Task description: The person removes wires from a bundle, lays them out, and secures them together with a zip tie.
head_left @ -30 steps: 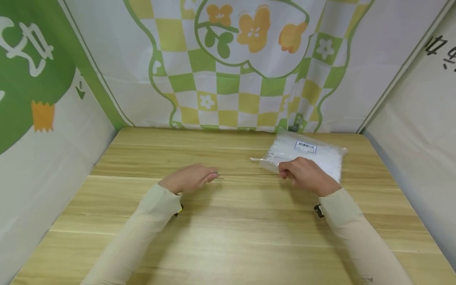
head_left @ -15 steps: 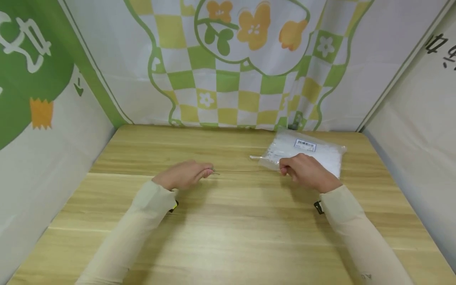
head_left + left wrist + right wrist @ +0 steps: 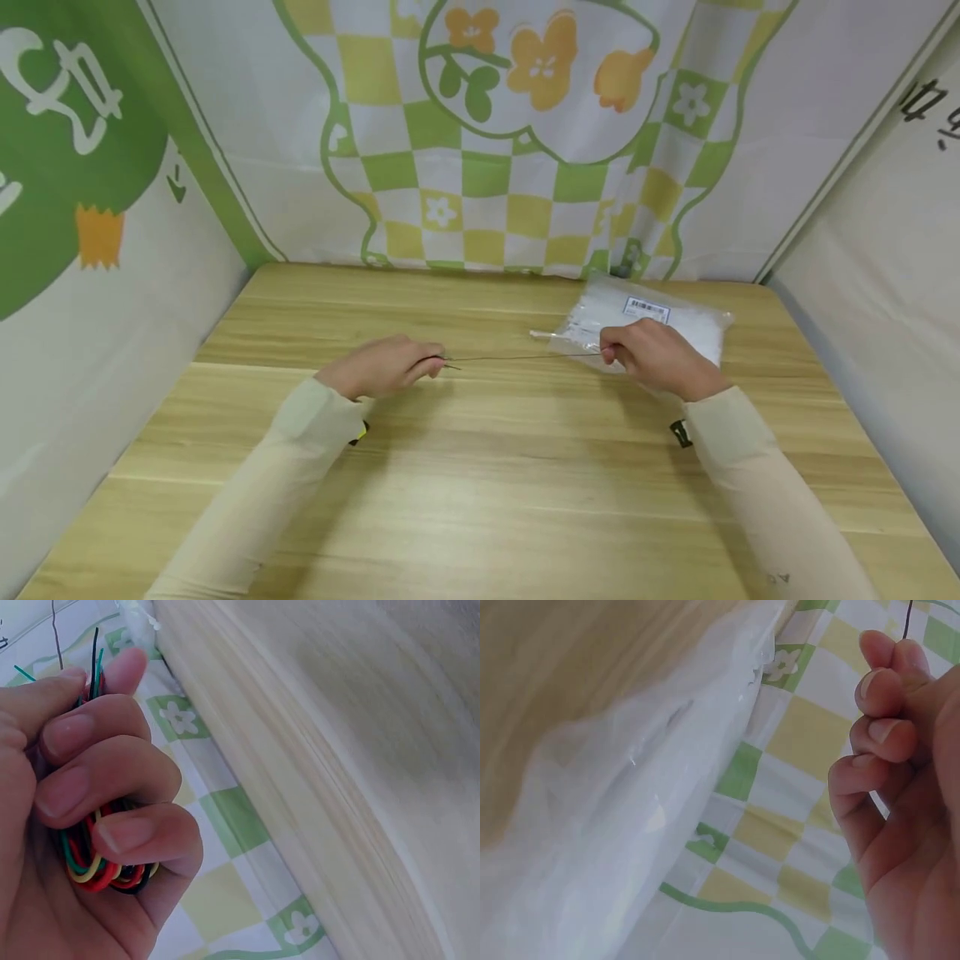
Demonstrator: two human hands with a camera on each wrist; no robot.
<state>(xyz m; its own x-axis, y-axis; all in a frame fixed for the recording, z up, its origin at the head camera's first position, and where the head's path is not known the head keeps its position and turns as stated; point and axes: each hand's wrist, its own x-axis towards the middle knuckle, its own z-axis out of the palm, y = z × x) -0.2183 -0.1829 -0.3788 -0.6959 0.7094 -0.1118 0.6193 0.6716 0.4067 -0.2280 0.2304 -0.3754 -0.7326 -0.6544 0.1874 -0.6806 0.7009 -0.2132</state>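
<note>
A clear plastic bag (image 3: 667,325) lies on the far right part of the wooden counter (image 3: 480,467), close to the backdrop (image 3: 525,133); it is packed with white contents too indistinct to name, and a small barcode label (image 3: 646,310) sits on its top. In the right wrist view the bag (image 3: 622,817) fills the left side as a crumpled translucent mass. The left hand (image 3: 386,373) is curled tight around a bundle of thin wires (image 3: 101,866), red, green, yellow and black, coiled inside the fist, with a few loose ends poking out above the fingertips. From that hand a single thin dark wire (image 3: 525,357) runs straight across, just above the counter, to the right hand (image 3: 654,358). The right hand pinches the wire's other end between thumb and forefinger, its remaining fingers folded in, as the right wrist view shows (image 3: 904,619). That hand sits just in front of the bag; whether it touches the plastic I cannot tell. Both arms wear pale sleeves (image 3: 300,467).
</note>
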